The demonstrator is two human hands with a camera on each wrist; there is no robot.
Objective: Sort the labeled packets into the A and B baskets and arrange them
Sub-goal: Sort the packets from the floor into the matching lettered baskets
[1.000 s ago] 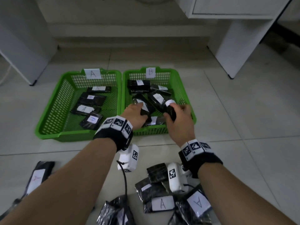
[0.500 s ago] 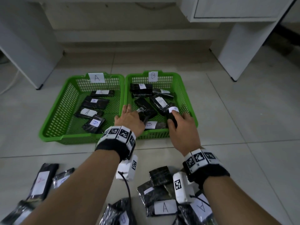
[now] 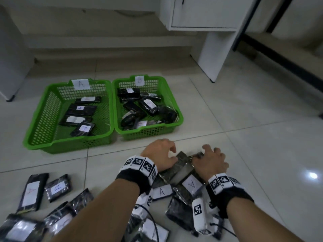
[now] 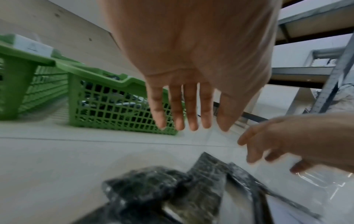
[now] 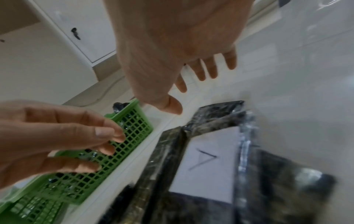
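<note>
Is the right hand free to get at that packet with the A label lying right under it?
Probably yes. The right hand hangs open and empty just above the A-labelled packet, whose label side lies uncovered on top of the pile, with the left hand off to the side.

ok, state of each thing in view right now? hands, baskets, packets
left hand: open, empty, above the floor pile
right hand: open, fingers spread over the pile
A basket: four packets in a rough column
B basket: packets jumbled, overlapping
A-labelled packet: on floor beneath the hands, label up
floor pile: unsorted, scattered
</note>
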